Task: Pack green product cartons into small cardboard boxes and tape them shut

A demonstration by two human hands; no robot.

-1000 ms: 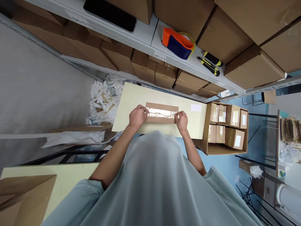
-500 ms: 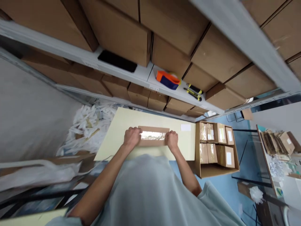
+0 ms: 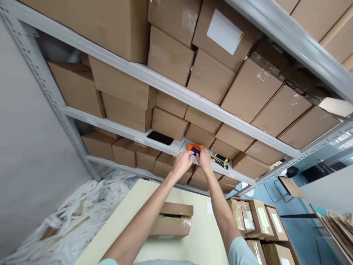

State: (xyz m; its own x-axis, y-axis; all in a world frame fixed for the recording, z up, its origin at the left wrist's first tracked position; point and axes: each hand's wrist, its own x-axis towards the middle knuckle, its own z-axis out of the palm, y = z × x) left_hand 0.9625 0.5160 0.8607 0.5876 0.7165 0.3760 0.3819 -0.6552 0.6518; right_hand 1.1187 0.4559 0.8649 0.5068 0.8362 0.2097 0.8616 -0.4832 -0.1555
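Note:
An orange and dark-blue tape dispenser lies on the shelf ledge in front of me. My left hand has its fingers closed on the near left side of it. My right hand grips it from the right, hiding that end. Below my arms a small cardboard box rests on the pale table, with a dark gap between its top flaps and shiny clear tape on its right end.
Several cardboard boxes fill the grey shelving. A black phone-like slab and black-yellow cutters flank the dispenser. A large carton of taped boxes stands right of the table. White scrap is heaped at left.
Both hands have left the small box on the table and reached forward to the tape dispenser on the shelf. The box now shows a different side. My view has tilted upward.

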